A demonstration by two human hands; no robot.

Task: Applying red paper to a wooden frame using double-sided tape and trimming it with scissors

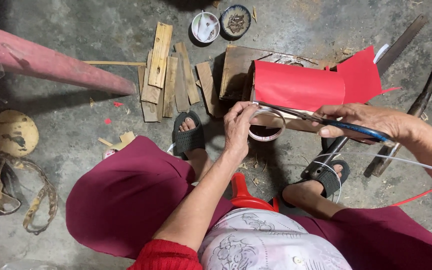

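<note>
My left hand [238,126] grips a roll of clear tape [266,124] in front of my knees. My right hand [363,119] holds blue-handled scissors [326,121] whose blades reach left to the tape roll. Just beyond both hands lies a wooden box [236,70] partly wrapped in red paper [306,85]. I sit on a red stool [243,195], with my sandalled feet on the concrete floor.
Several flat wooden slats [168,75] lie on the floor at the upper left. Two small bowls [221,24] stand beyond them. A pink bar [46,62] crosses the left. A hand saw [401,45], a dark curved bar [428,90] and worn straps [6,185] lie around.
</note>
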